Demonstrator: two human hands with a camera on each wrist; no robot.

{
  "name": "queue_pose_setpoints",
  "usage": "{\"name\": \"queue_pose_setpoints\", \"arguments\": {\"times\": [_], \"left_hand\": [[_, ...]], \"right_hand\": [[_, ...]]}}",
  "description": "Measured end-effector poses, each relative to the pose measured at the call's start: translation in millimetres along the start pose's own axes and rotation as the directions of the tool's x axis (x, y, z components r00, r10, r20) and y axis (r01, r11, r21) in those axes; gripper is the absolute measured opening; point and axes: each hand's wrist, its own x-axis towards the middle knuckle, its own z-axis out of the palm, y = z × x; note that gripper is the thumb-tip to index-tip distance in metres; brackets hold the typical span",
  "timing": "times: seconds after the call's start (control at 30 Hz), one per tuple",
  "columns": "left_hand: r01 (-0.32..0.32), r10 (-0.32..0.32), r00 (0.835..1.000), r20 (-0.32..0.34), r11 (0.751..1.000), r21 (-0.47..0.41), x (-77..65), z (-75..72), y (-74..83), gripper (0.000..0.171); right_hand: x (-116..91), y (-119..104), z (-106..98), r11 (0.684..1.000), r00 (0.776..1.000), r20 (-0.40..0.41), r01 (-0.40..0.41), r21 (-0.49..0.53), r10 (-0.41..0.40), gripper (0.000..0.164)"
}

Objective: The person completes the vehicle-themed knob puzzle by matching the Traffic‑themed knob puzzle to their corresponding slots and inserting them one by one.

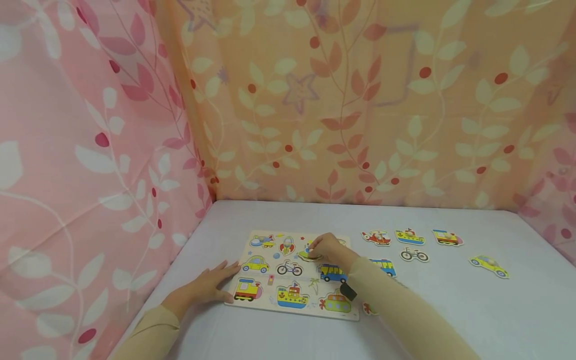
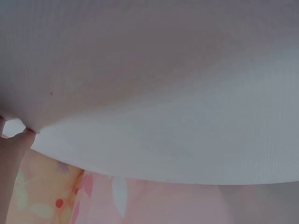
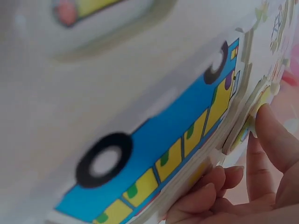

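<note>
A wooden puzzle board (image 1: 270,281) printed with vehicles lies on the table. My right hand (image 1: 332,250) pinches a yellow-green flying saucer puzzle piece (image 1: 308,257) between thumb and finger at the board's upper middle. In the right wrist view the saucer piece (image 3: 247,122) sits tilted at the board's surface, beyond the large blue bus picture (image 3: 168,149); whether it lies fully in its recess I cannot tell. My left hand (image 1: 208,284) rests at the board's left edge with its fingers spread. A rocket (image 1: 287,245) and an airplane (image 1: 262,242) show along the top row.
Loose pieces lie right of the board: a helicopter (image 1: 377,238), a ship (image 1: 410,237), a train (image 1: 447,238), a bicycle (image 1: 414,255) and a yellow car (image 1: 488,266). My right forearm partly covers a bus piece (image 1: 385,267) and a red-edged piece (image 1: 369,309). Patterned curtains (image 1: 360,110) surround the table.
</note>
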Motion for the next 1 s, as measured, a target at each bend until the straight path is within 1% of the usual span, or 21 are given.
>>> {"name": "queue_pose_setpoints", "arguments": {"times": [0.1, 0.37, 0.43, 0.5, 0.57, 0.67, 0.73, 0.8, 0.9, 0.97, 1.0], "left_hand": [[-0.009, 0.009, 1.000, 0.008, 1.000, 0.000, 0.0, -1.1, 1.2, 0.088], [-0.026, 0.027, 1.000, 0.016, 1.000, -0.011, 2.3, -2.0, -1.6, 0.088], [-0.036, 0.036, 0.999, 0.018, 0.999, -0.012, 2.6, -2.4, -2.0, 0.089], [-0.042, 0.042, 0.999, 0.020, 0.999, -0.015, 3.3, -2.6, -2.4, 0.090], [-0.049, 0.050, 0.998, 0.028, 0.999, -0.014, 2.7, -2.7, -3.4, 0.091], [-0.051, 0.052, 0.998, 0.033, 0.998, -0.022, 2.5, -2.8, -4.6, 0.092], [-0.046, 0.047, 0.998, 0.032, 0.999, -0.020, 2.4, -2.4, -5.7, 0.091], [-0.032, 0.033, 0.999, 0.025, 0.999, -0.022, 1.7, -2.0, -6.1, 0.091], [-0.021, 0.021, 0.999, 0.024, 1.000, -0.014, 1.1, -2.3, -5.9, 0.091], [-0.022, 0.022, 0.999, 0.024, 1.000, -0.013, 0.7, -2.6, -5.2, 0.091], [-0.023, 0.024, 0.999, 0.026, 1.000, -0.016, 0.6, -2.8, -5.2, 0.091]], "right_hand": [[1.2, -0.6, 0.3, 0.999, 1.000, -0.013, -0.021, -0.039, 0.021, 0.010], [2.1, -2.3, -0.6, 0.990, 1.000, 0.012, -0.023, -0.139, 0.025, 0.009], [2.8, -3.3, -1.4, 0.984, 0.999, 0.027, -0.028, -0.174, 0.033, 0.009], [3.1, -4.1, -4.7, 0.977, 0.998, 0.060, -0.019, -0.215, 0.032, 0.008], [1.5, -5.1, -9.2, 0.969, 0.994, 0.101, -0.007, -0.246, 0.033, 0.011], [0.0, -2.7, -19.0, 0.972, 0.988, 0.152, 0.019, -0.233, 0.017, 0.024], [-0.7, -0.1, -25.3, 0.982, 0.987, 0.162, 0.033, -0.188, -0.002, 0.032], [-0.9, 3.3, -31.5, 0.989, 0.988, 0.151, 0.058, -0.138, -0.036, 0.036], [-0.8, 6.4, -43.2, 0.992, 0.992, 0.104, 0.077, -0.097, -0.067, 0.035], [-1.2, 8.5, -52.8, 0.992, 0.993, 0.080, 0.090, -0.093, -0.083, 0.034], [-2.0, 9.3, -58.2, 0.990, 0.993, 0.080, 0.099, -0.099, -0.092, 0.034]]}}
